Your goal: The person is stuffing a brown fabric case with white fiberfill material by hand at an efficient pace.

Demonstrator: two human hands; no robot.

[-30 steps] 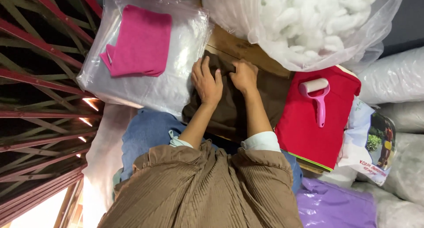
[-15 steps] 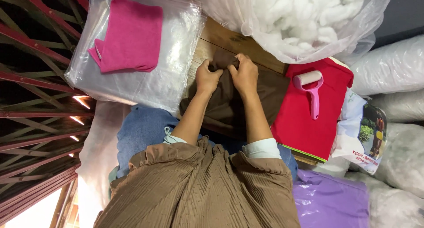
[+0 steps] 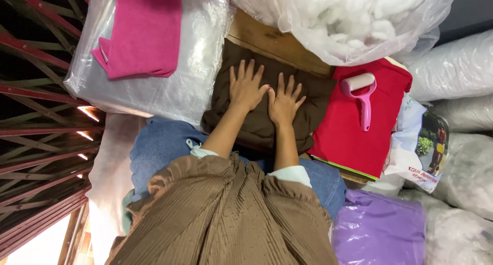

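Head view, looking straight down. Both hands lie flat, palms down, fingers spread, on a dark brown cloth (image 3: 267, 108) that sits plump like a small cushion on a wooden board (image 3: 272, 42). Left hand (image 3: 245, 85) on the cloth's upper left part, right hand (image 3: 282, 102) just beside it toward the middle; the thumbs nearly touch. Neither hand grasps anything: open and pressing on the fabric, fingers splayed wide. The brown cloth lies between a clear plastic bag (image 3: 169, 85) on its left and a red cloth (image 3: 359, 126) on its right, its right edge touching the red one. On the red cloth rests a pink lint roller (image 3: 362, 95), white roll at the top, handle pointing down the frame. On the clear bag lies a folded pink cloth (image 3: 141, 34). Above the board, a big clear bag of white stuffing (image 3: 354, 18) overhangs the top of the red cloth. Lower right: a purple plastic bag (image 3: 380, 229), and beside the red cloth a printed package (image 3: 421, 147); more pale stuffed bags along the right edge. Below the hands, the forearms run back to light cuffs, a ribbed brown garment (image 3: 226, 219) and blue denim (image 3: 159, 147). Left edge: red metal lattice (image 3: 36, 106).
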